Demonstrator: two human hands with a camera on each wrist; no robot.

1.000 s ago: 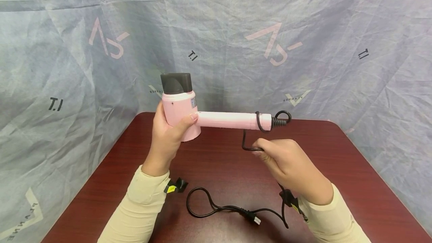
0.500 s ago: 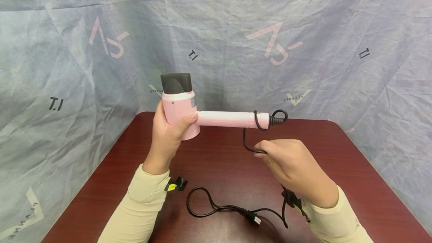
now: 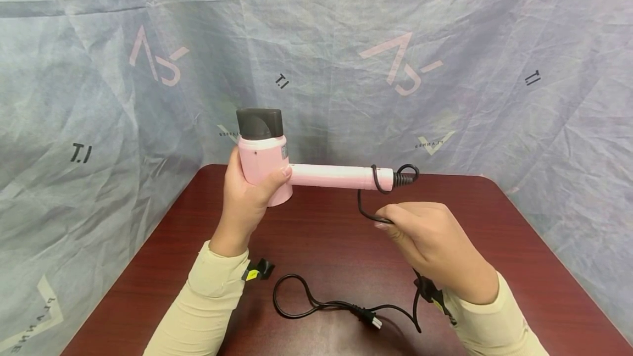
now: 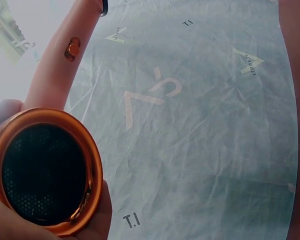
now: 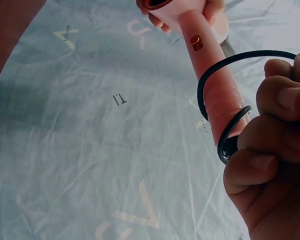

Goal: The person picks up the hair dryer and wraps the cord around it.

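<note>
A pink hair dryer (image 3: 328, 176) with a dark nozzle (image 3: 259, 124) is held above the table, its handle level and pointing right. My left hand (image 3: 242, 196) grips the barrel, thumb laid across it near the handle's base. The left wrist view shows the round rear grille (image 4: 45, 172) and a switch (image 4: 72, 49) on the handle. Near the handle's end, the black cord (image 3: 367, 214) loops once round it. My right hand (image 3: 425, 235) pinches that cord just below the handle; in the right wrist view its fingers (image 5: 287, 97) are curled.
On the dark red table (image 3: 316, 240), the rest of the cord lies in a loop, with its plug (image 3: 371, 317) near the front edge. Wrinkled grey fabric (image 3: 316, 59) with printed letters hangs behind and at both sides. Small black wrist pieces (image 3: 264, 269) show by the sleeves.
My right hand has shifted slightly right, with the cord still pinched. The handle's end has moved a little to the left. The left hand stays nearly still.
</note>
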